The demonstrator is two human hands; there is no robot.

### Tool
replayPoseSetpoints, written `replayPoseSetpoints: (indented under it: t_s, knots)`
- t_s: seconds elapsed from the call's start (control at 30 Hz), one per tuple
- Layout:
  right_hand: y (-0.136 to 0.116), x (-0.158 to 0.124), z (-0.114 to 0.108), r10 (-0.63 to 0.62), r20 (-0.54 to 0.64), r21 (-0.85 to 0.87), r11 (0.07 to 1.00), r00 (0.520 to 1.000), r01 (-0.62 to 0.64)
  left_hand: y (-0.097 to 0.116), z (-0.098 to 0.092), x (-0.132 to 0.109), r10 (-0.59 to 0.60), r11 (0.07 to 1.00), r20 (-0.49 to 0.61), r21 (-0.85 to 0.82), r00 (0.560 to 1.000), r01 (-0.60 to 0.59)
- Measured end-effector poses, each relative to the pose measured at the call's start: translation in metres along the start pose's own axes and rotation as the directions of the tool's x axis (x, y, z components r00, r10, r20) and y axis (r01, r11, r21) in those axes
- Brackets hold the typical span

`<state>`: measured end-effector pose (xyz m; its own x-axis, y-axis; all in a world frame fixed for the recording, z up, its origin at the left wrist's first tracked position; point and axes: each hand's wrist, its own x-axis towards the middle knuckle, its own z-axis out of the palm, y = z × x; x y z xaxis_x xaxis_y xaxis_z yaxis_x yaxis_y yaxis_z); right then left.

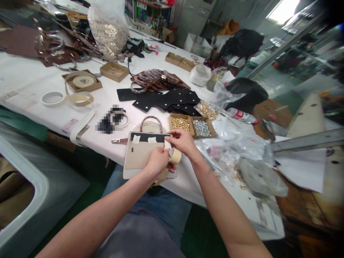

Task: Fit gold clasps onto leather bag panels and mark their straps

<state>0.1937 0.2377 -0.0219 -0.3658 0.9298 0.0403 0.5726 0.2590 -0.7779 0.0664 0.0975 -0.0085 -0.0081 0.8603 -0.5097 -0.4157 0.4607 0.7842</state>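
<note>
A cream handbag panel [141,157] lies at the table's front edge, its brown curved handle [151,118] pointing away from me. Two short pieces of white tape [152,140] stick to the dark strip along its top. My left hand [158,161] is closed around a roll of masking tape [176,156] over the panel's right side; some of its fingers are hidden. At the upper right corner, my right hand [183,142] pinches a strip of that tape [167,144] against the panel. A brown strap with a metal clasp [118,141] sticks out on the left.
Boxes of gold studs [180,124] and silver studs [202,128] stand just beyond my right hand. Black panels [172,100] and wrapped handles [158,79] lie farther back. Plastic bags [231,139] and a bottle [242,116] crowd the right. A grey bin [45,179] stands at left.
</note>
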Motion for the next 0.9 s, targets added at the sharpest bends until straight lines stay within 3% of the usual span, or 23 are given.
replayPoseSetpoints:
  t_s: [0.13, 0.23, 0.37, 0.57, 0.9]
  knots:
    - [-0.008, 0.002, -0.003, 0.001, 0.02, -0.004, 1.0, 1.0, -0.001, -0.008, -0.002, -0.003, 0.049, 0.997, -0.001, 0.062, 0.999, -0.048]
    - [-0.019, -0.005, -0.005, -0.111, -0.033, -0.109, 0.988, 0.993, 0.107, -0.01, -0.003, -0.005, 0.046, 0.995, 0.022, 0.093, 0.999, -0.048]
    - [-0.026, -0.015, -0.01, -0.297, 0.139, -0.113, 0.943, 0.945, 0.313, -0.006, -0.003, -0.006, 0.016, 0.992, 0.033, 0.121, 0.999, -0.02]
    - [-0.03, -0.011, -0.026, -0.272, 0.337, -0.078, 0.946, 0.901, 0.315, -0.002, -0.005, -0.01, -0.021, 0.999, 0.043, 0.05, 0.999, 0.019]
    - [-0.028, 0.012, -0.034, -0.289, 0.431, -0.098, 0.927, 0.855, 0.363, 0.001, -0.003, -0.013, -0.027, 1.0, -0.014, -0.009, 1.0, 0.027]
